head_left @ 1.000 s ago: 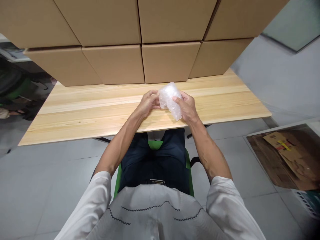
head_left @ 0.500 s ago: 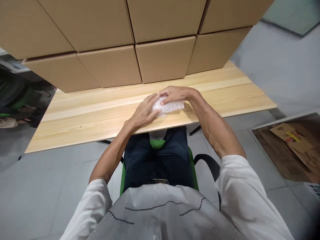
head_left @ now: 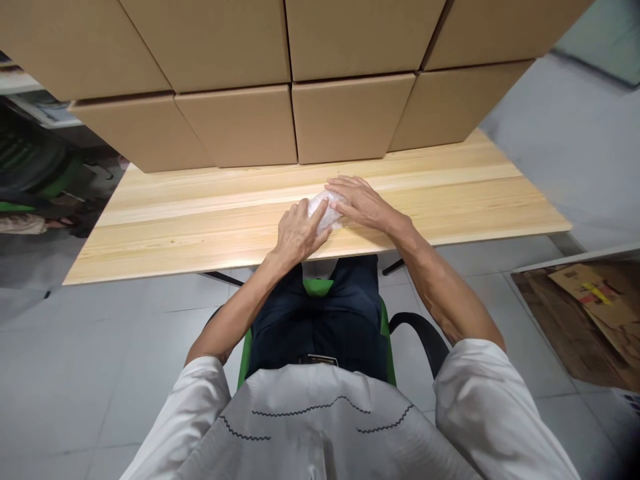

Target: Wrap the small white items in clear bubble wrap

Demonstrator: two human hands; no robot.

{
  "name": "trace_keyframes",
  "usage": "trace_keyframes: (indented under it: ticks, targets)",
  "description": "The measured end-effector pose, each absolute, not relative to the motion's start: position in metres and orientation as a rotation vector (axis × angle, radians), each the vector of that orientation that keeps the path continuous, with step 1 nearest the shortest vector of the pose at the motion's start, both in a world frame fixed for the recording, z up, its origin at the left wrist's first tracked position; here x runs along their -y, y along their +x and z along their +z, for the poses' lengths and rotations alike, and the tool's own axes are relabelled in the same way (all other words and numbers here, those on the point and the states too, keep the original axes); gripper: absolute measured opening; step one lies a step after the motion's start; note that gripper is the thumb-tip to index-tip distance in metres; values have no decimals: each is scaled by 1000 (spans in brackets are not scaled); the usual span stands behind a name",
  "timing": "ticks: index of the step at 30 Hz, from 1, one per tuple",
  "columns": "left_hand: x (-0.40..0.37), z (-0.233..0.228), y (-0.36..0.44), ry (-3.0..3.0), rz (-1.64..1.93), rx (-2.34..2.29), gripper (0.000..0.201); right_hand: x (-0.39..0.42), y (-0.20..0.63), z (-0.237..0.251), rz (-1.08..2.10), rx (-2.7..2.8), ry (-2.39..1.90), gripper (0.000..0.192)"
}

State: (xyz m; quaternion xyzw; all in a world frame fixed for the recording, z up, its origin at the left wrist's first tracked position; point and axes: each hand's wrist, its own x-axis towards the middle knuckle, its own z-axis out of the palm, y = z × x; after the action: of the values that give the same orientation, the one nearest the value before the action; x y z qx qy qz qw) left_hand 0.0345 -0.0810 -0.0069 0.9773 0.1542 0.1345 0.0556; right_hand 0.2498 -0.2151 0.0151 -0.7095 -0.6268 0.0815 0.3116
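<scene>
Head view. Your left hand [head_left: 296, 232] and right hand [head_left: 360, 202] meet just above the centre of the frame, both pressing on a small bubble-wrap bundle [head_left: 326, 212] that lies on the wooden table [head_left: 200, 220], near its front edge. Your left hand comes in from below and to the left, its fingers [head_left: 316, 225] lightly curled and laid against the bundle's left and lower side. Your right hand lies flat over the bundle's right side, fingers extended and pointing toward the left of the frame, palm down; neither hand encloses the bundle, and only a small patch of the translucent wrap shows between them. What the wrap contains cannot be told.

Across the top of the frame stand stacked cardboard boxes [head_left: 345, 117] in two rows at the far side of the table, well apart from the bundle. In the lower centre you see your dark trousers on a green chair [head_left: 314, 288], with its black armrest [head_left: 423, 333] to the right, over a grey tiled floor [head_left: 100, 373]. At the right edge, flattened cardboard [head_left: 590, 313] lies in a container. At the far left edge, blurred dark and green shapes are too indistinct to identify.
</scene>
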Motion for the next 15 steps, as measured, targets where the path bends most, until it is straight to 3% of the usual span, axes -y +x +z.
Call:
trace_keyframes:
  ticks: [9, 15]
  targets:
    - [96, -13, 50, 2890, 503, -685, 77, 205, 236, -10, 241, 1629, -1819, 96]
    - [104, -20, 40, 2891, 503, -582, 87, 203, 236, -16, 339, 1599, -1797, 103]
